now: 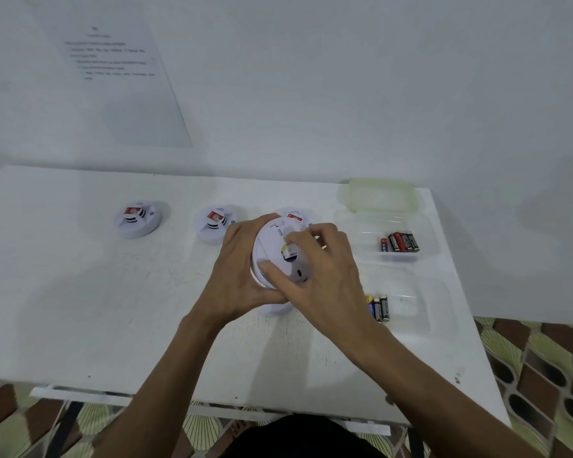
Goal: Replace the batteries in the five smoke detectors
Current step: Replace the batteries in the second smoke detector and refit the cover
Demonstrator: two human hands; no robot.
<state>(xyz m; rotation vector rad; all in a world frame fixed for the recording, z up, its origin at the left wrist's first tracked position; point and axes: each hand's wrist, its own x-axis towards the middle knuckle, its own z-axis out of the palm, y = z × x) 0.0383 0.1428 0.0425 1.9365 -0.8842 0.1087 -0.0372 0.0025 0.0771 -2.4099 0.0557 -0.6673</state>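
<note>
Hands working over middle of table (80, 309). We are gripping tilted detector (272, 241) with left hand (237, 269), its back facing us, lifted above tabletop. Right hand (325, 279) is curling over it, fingertips pinching battery (290, 253) in open slot, thumb pressing on back. Other detectors (138, 219) are sitting in far row. Spare batteries (399, 242) are lying in clear tub (427, 233) at right.

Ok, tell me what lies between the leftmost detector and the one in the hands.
In the head view, the middle detector sits between the leftmost detector and the held detector; the rest is bare table.
</note>
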